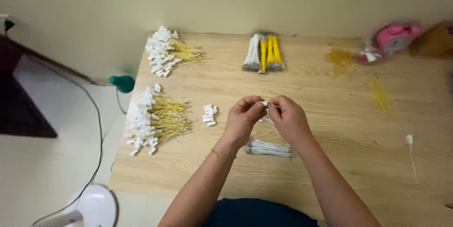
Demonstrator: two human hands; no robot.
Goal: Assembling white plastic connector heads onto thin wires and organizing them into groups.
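My left hand (pixel 244 118) and my right hand (pixel 288 117) meet above the middle of the wooden table (pixel 330 95). Between their fingertips they pinch a small white plastic connector (pixel 264 104) with a thin white wire hanging from it. Below the hands lies a bundle of white wires (pixel 269 149). A small heap of loose white connectors (pixel 209 115) sits just left of my left hand.
Two piles of yellow wires with white connectors lie at the left, one near (pixel 153 121) and one far (pixel 167 52). Bundles of white and yellow wires (pixel 264 53) lie at the back. A pink object (pixel 395 36) sits far right, a single white-tipped wire (pixel 410 151) near right. A fan base (pixel 94 206) stands on the floor.
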